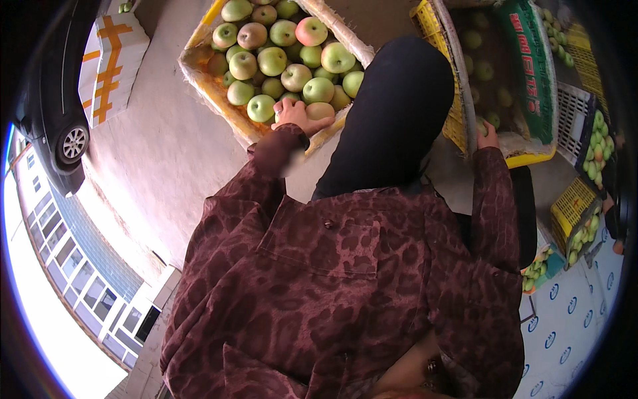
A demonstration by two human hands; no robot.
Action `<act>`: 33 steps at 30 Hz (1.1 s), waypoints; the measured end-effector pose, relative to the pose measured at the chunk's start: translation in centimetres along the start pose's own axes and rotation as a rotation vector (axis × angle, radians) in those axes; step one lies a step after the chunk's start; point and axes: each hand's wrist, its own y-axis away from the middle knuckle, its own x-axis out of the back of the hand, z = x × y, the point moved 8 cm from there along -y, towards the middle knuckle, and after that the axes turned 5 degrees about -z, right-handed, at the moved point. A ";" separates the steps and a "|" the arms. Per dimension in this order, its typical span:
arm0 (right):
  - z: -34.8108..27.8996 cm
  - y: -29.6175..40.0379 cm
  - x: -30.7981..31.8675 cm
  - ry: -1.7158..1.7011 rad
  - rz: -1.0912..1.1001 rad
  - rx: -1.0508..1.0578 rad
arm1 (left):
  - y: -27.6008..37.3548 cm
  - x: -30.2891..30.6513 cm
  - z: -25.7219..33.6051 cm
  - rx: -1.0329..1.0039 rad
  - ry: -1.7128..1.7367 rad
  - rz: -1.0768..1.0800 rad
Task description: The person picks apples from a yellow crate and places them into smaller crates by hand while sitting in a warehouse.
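Note:
Green and reddish apples [272, 61] fill a yellow crate lined with padding and film [214, 95] ahead on the left. My left hand [294, 117] lies over apples at its near corner, fingers spread around one; whether it grips that apple is unclear. On the right, my right hand [488, 135] is at the near rim of a second padded crate [466, 99], its fingers around a green apple [482, 127]. Several apples [483, 71] lie low inside that crate, beside a green panel with red writing [528, 65].
My dark-trousered knee [398, 99] stands between the two crates. More crates of apples [598, 144] line the far right, near another person's hand [618, 247]. A white foam box with orange tape [112, 70] and a parked dark car [55, 114] are at left.

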 end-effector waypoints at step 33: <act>-14.7 13.3 9.2 -1.676 -0.722 0.502 | 15.5 8.4 39.0 -1.673 -0.043 -0.085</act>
